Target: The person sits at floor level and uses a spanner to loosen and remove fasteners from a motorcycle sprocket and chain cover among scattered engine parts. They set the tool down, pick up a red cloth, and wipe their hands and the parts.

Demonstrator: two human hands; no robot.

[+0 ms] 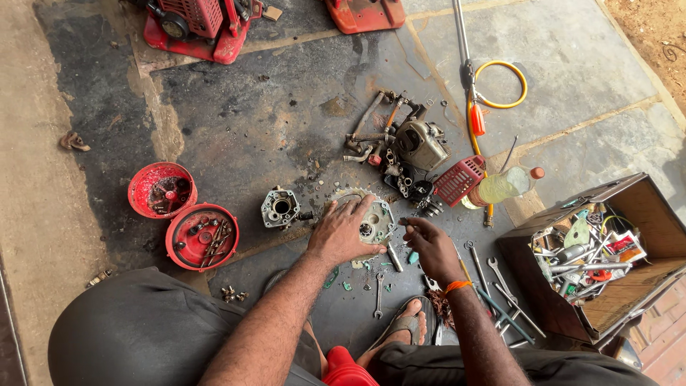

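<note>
Stained floor under you: left hand spreads flat on the gear plate, right hand pinches a small part; it could drop among scattered bits.

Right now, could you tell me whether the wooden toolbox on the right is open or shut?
Open. The wooden toolbox has no lid over it, and the wrenches and other tools piled inside are plainly visible from above.
</note>
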